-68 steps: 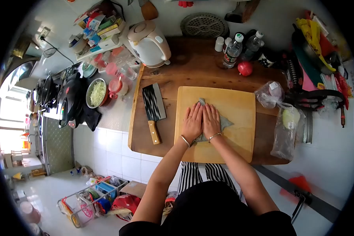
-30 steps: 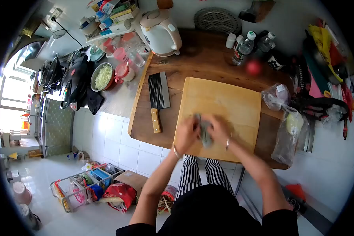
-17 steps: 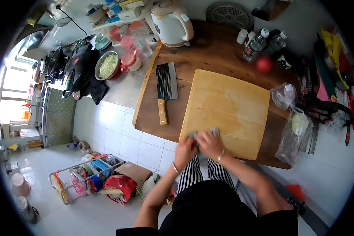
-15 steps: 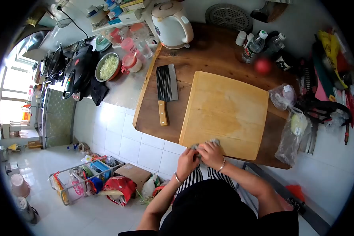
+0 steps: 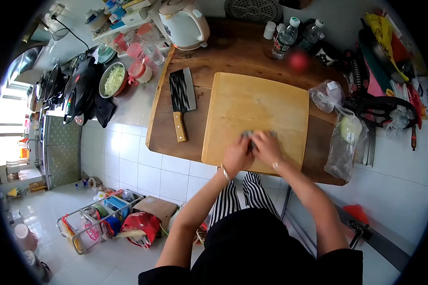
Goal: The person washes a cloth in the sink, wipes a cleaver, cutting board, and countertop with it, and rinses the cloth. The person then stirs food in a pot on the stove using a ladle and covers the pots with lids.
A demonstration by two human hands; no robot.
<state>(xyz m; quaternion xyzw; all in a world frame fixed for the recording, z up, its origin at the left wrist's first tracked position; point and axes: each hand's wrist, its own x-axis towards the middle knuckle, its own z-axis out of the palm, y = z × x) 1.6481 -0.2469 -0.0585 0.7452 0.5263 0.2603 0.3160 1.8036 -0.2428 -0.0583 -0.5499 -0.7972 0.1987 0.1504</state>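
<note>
Both my hands are over the near part of a wooden cutting board (image 5: 257, 102). My left hand (image 5: 239, 154) and my right hand (image 5: 266, 148) are close together, fingers closed on a crumpled grey cloth (image 5: 274, 134). Most of the cloth is hidden under the fingers, and motion smears it a little. Damp-looking darker patches and a few small bits show on the board. A cleaver (image 5: 181, 95) with a wooden handle lies left of the board on the wooden table (image 5: 160, 128).
A white kettle (image 5: 183, 26) stands at the back left, water bottles (image 5: 285, 38) at the back right. A bowl of shredded vegetable (image 5: 113, 80) sits on the left counter. Plastic bags (image 5: 345, 142) lie at the table's right edge. A wire rack (image 5: 88, 223) stands on the floor.
Both hands have moved forward with the cloth, from the board's near edge onto its surface. The whole view has shifted, so the table sits farther left and higher.
</note>
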